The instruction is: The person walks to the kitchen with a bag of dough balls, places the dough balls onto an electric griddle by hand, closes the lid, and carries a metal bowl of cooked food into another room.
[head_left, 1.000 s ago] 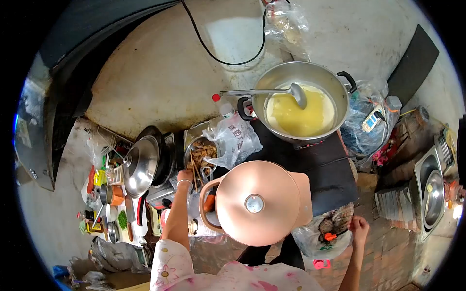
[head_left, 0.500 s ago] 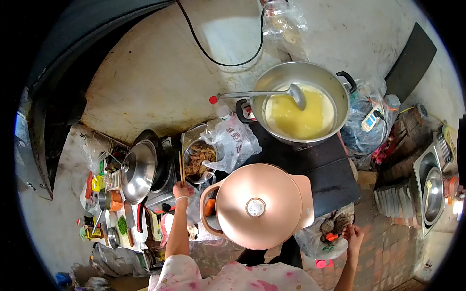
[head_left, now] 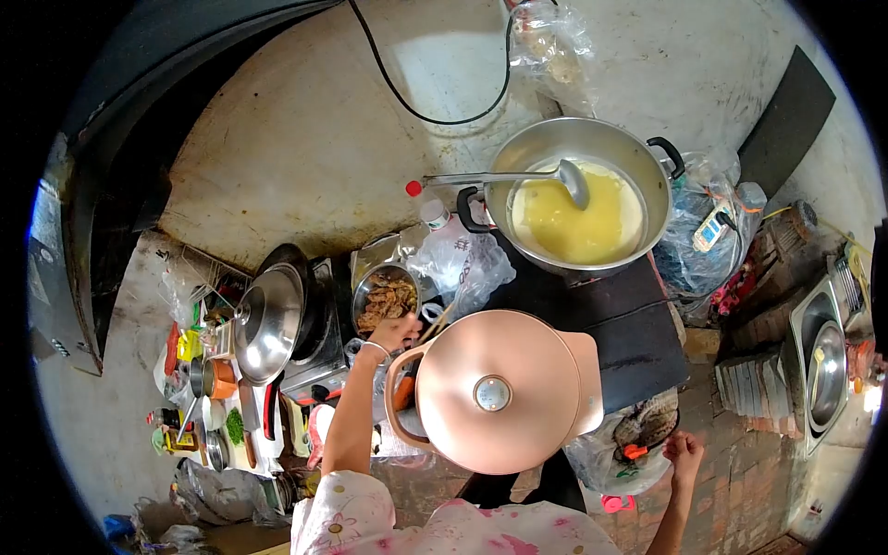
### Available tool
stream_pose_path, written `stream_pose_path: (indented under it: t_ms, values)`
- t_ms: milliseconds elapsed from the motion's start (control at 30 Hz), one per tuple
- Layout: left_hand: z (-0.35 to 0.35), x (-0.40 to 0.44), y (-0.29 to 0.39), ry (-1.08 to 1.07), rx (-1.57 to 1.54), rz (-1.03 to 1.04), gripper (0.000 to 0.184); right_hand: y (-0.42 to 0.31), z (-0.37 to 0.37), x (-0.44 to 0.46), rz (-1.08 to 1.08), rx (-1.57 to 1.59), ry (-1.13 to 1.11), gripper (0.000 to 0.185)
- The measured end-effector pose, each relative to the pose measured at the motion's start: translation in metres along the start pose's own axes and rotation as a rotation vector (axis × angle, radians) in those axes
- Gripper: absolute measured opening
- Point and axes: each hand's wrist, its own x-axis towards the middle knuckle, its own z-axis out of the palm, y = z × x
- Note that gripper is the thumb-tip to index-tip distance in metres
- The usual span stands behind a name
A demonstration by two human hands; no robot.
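Observation:
My left hand (head_left: 398, 333) is closed around a pair of chopsticks (head_left: 438, 320), which slant up to the right. It is beside the metal bowl of browned food pieces (head_left: 386, 301) and the crumpled plastic bag (head_left: 467, 264). Just to its right is a pink lidded pot (head_left: 536, 407), whose handle is close to my forearm. My right hand (head_left: 684, 450) hangs low at the right with its fingers curled and nothing visible in them. Nearest to it is a plastic bag (head_left: 606, 453) with dark contents and an orange piece.
A large steel pot (head_left: 647, 227) of yellow liquid stands on the black tabletop (head_left: 638, 324), a ladle (head_left: 499, 177) across it. At left are a wok under a domed steel lid (head_left: 270, 324) and several cluttered kitchen items. A sink (head_left: 805, 407) is at far right.
My left hand has moved up and right to the bowl's edge, and the chopsticks have swung from upright to slanting right. My right hand has shifted slightly right, away from the bag.

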Motion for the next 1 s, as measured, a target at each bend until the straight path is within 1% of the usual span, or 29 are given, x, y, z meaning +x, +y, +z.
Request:
stream_pose_path:
  t_ms: [33, 67, 133, 200, 267, 300, 333, 400, 433, 467, 533, 567, 600, 667, 700, 733, 800, 867, 900, 933, 1000]
  values:
    - [-0.008, 0.004, -0.013, 0.125, -0.056, 0.034, 0.032, 0.006, -0.004, -0.001, -0.006, -0.006, 0.047, 0.022]
    - [-0.017, 0.006, -0.027, 0.12, -0.05, 0.036, 0.032, 0.012, -0.008, -0.002, -0.003, -0.002, 0.053, 0.022]
    - [-0.035, 0.006, -0.052, 0.493, -0.249, 0.03, 0.022, 0.012, -0.008, -0.016, 0.085, 0.024, 0.114, 0.021]
    - [-0.046, 0.01, -0.072, 0.588, -0.463, -0.081, 0.012, 0.014, -0.005, -0.033, 0.094, 0.009, 0.154, 0.021]
    - [-0.066, 0.018, -0.088, 0.537, -0.873, -0.085, 0.008, 0.025, -0.003, -0.053, 0.072, 0.041, 0.185, 0.024]
    - [-0.088, 0.052, -0.124, 0.502, -0.761, -0.114, 0.009, 0.03, -0.002, -0.066, 0.07, 0.053, 0.214, 0.024]
    - [-0.088, 0.056, -0.124, 0.473, -0.746, -0.111, 0.009, 0.035, 0.0, -0.081, 0.075, 0.062, 0.246, 0.024]
    - [-0.084, 0.058, -0.118, 0.494, -0.813, -0.321, 0.012, 0.05, 0.004, -0.113, 0.081, 0.084, 0.304, 0.024]
    - [-0.079, 0.057, -0.113, 0.484, -0.775, -0.303, 0.014, 0.062, 0.005, -0.128, 0.097, 0.095, 0.325, 0.023]
    - [-0.079, 0.064, -0.119, 0.48, -0.811, -0.211, 0.012, 0.073, 0.007, -0.143, 0.11, 0.109, 0.345, 0.022]
    - [-0.083, 0.069, -0.117, 0.476, -0.63, -0.322, 0.014, 0.093, 0.014, -0.177, 0.125, 0.141, 0.381, 0.022]
    - [-0.098, 0.123, -0.157, 0.562, -0.647, -0.203, 0.027, 0.1, 0.015, -0.193, 0.147, 0.155, 0.389, 0.021]
    - [-0.108, 0.111, -0.146, 0.325, -0.584, -0.231, 0.017, 0.105, 0.017, -0.208, 0.149, 0.163, 0.419, 0.021]
    - [-0.086, 0.075, -0.098, 0.35, -0.673, -0.255, 0.019, 0.117, 0.024, -0.242, 0.151, 0.232, 0.482, 0.021]
    - [-0.086, 0.075, -0.091, 0.308, -0.734, -0.252, 0.018, 0.123, 0.024, -0.257, 0.171, 0.26, 0.5, 0.019]
    - [-0.088, 0.079, -0.086, 0.31, -0.739, -0.241, 0.015, 0.128, 0.026, -0.271, 0.173, 0.262, 0.516, 0.019]
    - [-0.086, 0.071, -0.074, 0.338, -0.692, -0.205, 0.014, 0.131, 0.027, -0.297, 0.229, 0.273, 0.578, 0.019]
    - [-0.088, 0.07, -0.064, 0.307, -0.619, -0.17, 0.013, 0.133, 0.024, -0.32, 0.244, 0.254, 0.644, 0.019]
    - [-0.089, 0.077, -0.065, 0.417, -0.636, -0.095, 0.012, 0.141, 0.02, -0.329, 0.248, 0.296, 0.647, 0.02]
    - [-0.081, 0.047, -0.049, 0.385, -0.627, -0.027, 0.01, 0.15, 0.016, -0.335, 0.25, 0.338, 0.642, 0.021]
    - [-0.077, 0.026, -0.037, 0.392, -0.58, 0.17, 0.01, 0.175, 0.006, -0.343, 0.24, 0.364, 0.631, 0.021]
